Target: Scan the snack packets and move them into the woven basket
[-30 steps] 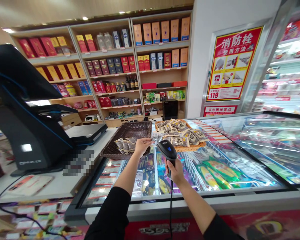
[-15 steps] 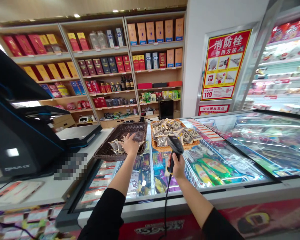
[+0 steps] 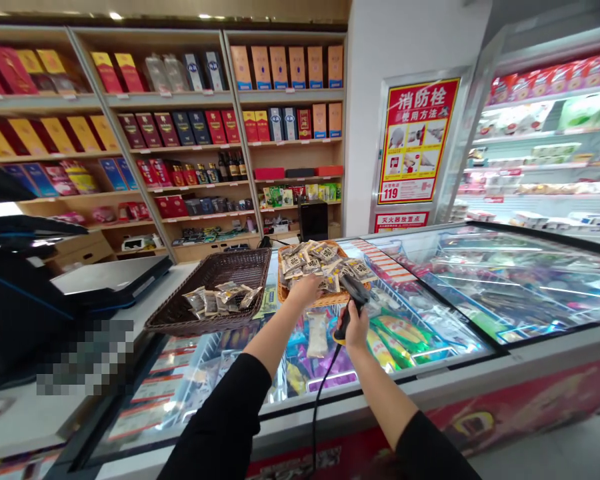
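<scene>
My left hand (image 3: 306, 291) is at the front of an orange wicker basket (image 3: 281, 280) heaped with small snack packets (image 3: 300, 257). Its fingers are mostly hidden against the packets, so any grip is unclear. My right hand (image 3: 356, 328) is closed around the handle of a black barcode scanner (image 3: 354, 291). The scanner's head is beside the orange basket's right front, and its cable (image 3: 316, 407) hangs down. Left of my left hand sits a dark brown wicker basket (image 3: 155, 320) with several similar packets (image 3: 220, 300) lying inside.
Both baskets rest on a glass-topped freezer (image 3: 425, 293) full of packaged goods. A pale rectangular shape (image 3: 317, 333) shows below my left hand. At left are a counter scale (image 3: 113, 277) and a dark checkout machine (image 3: 10, 300). Shelves of boxes (image 3: 200, 127) stand behind.
My left hand has moved right, from over the packets in the dark basket to the orange basket. My right hand keeps holding the scanner. The view has turned right.
</scene>
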{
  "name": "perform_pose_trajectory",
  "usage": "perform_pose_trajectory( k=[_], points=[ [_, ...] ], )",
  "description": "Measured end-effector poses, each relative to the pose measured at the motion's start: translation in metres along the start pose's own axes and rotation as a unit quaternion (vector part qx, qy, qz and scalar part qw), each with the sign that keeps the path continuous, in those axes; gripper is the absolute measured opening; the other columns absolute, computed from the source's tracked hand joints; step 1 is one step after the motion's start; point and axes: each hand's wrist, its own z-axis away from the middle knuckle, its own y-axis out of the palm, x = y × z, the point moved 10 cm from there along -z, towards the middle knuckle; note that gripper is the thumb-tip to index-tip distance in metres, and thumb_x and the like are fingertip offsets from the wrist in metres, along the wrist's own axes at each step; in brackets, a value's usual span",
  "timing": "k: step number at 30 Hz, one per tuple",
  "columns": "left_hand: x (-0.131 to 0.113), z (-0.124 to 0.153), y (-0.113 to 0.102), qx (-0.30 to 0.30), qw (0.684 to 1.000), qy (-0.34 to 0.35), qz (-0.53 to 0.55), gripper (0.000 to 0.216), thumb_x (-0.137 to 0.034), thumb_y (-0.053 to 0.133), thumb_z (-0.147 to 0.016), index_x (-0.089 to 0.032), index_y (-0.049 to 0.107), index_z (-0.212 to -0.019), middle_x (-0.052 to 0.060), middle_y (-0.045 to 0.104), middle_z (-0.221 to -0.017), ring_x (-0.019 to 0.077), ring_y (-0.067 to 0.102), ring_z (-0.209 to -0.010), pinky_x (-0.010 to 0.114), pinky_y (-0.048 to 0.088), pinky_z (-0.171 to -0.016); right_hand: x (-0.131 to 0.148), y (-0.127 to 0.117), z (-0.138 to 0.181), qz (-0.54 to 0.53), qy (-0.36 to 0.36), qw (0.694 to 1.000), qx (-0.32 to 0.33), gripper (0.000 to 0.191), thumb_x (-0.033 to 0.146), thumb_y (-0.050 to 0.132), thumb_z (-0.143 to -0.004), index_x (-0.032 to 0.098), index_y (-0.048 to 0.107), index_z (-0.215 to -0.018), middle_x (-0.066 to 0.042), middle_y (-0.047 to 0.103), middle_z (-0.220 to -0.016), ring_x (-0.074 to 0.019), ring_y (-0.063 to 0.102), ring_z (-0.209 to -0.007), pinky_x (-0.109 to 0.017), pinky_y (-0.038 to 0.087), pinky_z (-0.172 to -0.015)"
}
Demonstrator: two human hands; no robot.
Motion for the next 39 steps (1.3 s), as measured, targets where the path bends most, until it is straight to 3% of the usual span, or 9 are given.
perform_pose_trajectory(
  k=[4, 7, 10, 16, 21, 25, 28, 34, 39],
  points=[
    [0.014, 0.001, -0.013, -0.015, 1.0, -0.005, 0.003, 0.049, -0.012, 0.061, -0.071, -0.021, 0.064, -0.119, 0.013, 0.069, -0.104, 0.0288, 0.063, -0.101, 0.033, 0.046, -0.091, -0.001, 0.0, 0.0, 0.002, 0.0, 1.0, -0.004, 0.043, 0.059, 0.066, -0.074, 0.021, 0.048, -0.084, 0.009, 0.051, -0.051, -0.0089, 0.042, -0.032, -0.021, 0.034, -0.03],
    [0.039, 0.002, -0.023, -0.051, 0.996, -0.075, 0.007, 0.046, -0.017, 0.06, -0.072, -0.017, 0.064, -0.118, 0.014, 0.07, -0.097, 0.0296, 0.064, -0.096, 0.033, 0.047, -0.085, -0.004, -0.001, 0.003, 0.012, 0.005, 1.0, -0.005, 0.043, 0.059, 0.065, -0.076, 0.02, 0.049, -0.085, 0.008, 0.051, -0.052, -0.009, 0.043, -0.033, -0.021, 0.034, -0.031],
    [0.059, 0.007, -0.018, -0.059, 0.987, -0.149, 0.032, 0.042, -0.025, 0.053, -0.08, -0.015, 0.063, -0.119, 0.017, 0.068, -0.108, 0.031, 0.061, -0.105, 0.036, 0.045, -0.09, -0.007, 0.003, 0.009, 0.024, 0.011, 1.0, 0.002, 0.043, 0.06, 0.063, -0.077, 0.021, 0.048, -0.085, 0.008, 0.05, -0.053, -0.009, 0.043, -0.033, -0.021, 0.035, -0.032],
    [0.045, 0.016, 0.006, -0.046, 0.99, -0.132, 0.005, 0.047, -0.045, 0.061, -0.079, -0.018, 0.063, -0.117, 0.019, 0.052, -0.132, 0.0381, 0.044, -0.126, 0.049, 0.034, -0.103, -0.007, 0.009, 0.016, 0.047, 0.01, 0.999, 0.017, 0.043, 0.062, 0.06, -0.077, 0.022, 0.045, -0.081, 0.008, 0.049, -0.052, -0.0099, 0.044, -0.034, -0.022, 0.035, -0.032],
    [0.049, 0.018, -0.02, -0.132, 0.978, -0.14, 0.083, 0.031, -0.037, 0.051, -0.089, -0.013, 0.066, -0.102, 0.019, 0.064, -0.11, 0.031, 0.057, -0.109, 0.038, 0.041, -0.093, -0.007, 0.007, 0.014, 0.049, 0.007, 0.999, 0.022, 0.042, 0.063, 0.058, -0.078, 0.023, 0.045, -0.081, 0.008, 0.049, -0.053, -0.0108, 0.045, -0.034, -0.023, 0.037, -0.032],
    [0.091, 0.032, -0.068, -0.21, 0.952, -0.164, 0.148, 0.025, -0.039, 0.057, -0.085, -0.017, 0.069, -0.085, 0.007, 0.069, -0.076, 0.0231, 0.063, -0.08, 0.028, 0.042, -0.074, -0.002, 0.011, 0.017, 0.062, -0.009, 0.997, 0.041, 0.042, 0.063, 0.059, -0.078, 0.023, 0.044, -0.077, 0.007, 0.049, -0.053, -0.0109, 0.045, -0.034, -0.023, 0.036, -0.032],
    [0.132, 0.054, -0.091, -0.246, 0.935, -0.175, 0.184, 0.026, -0.041, 0.063, -0.077, -0.017, 0.072, -0.081, 0.004, 0.07, -0.071, 0.0223, 0.063, -0.076, 0.025, 0.039, -0.066, 0.005, 0.029, 0.025, 0.1, -0.038, 0.99, 0.094, 0.042, 0.062, 0.056, -0.081, 0.023, 0.044, -0.072, 0.007, 0.048, -0.049, -0.0105, 0.043, -0.034, -0.023, 0.035, -0.033],
    [0.186, 0.099, -0.075, -0.301, 0.859, -0.233, 0.342, 0.031, -0.044, 0.064, -0.073, -0.015, 0.071, -0.083, 0.003, 0.072, -0.072, 0.0194, 0.064, -0.073, 0.024, 0.042, -0.064, -0.006, 0.086, 0.059, 0.178, -0.048, 0.948, 0.26, 0.036, 0.055, 0.056, -0.085, 0.021, 0.05, -0.072, 0.008, 0.044, -0.042, -0.01, 0.04, -0.033, -0.022, 0.032, -0.036],
    [0.179, 0.101, -0.066, -0.309, 0.825, -0.22, 0.418, 0.034, -0.044, 0.07, -0.066, -0.014, 0.071, -0.082, 0.005, 0.073, -0.076, 0.0183, 0.063, -0.072, 0.024, 0.044, -0.065, -0.022, 0.102, 0.074, 0.176, -0.003, 0.941, 0.291, 0.032, 0.051, 0.056, -0.085, 0.021, 0.05, -0.074, 0.008, 0.043, -0.043, -0.0095, 0.037, -0.033, -0.022, 0.029, -0.035]
  ],
)
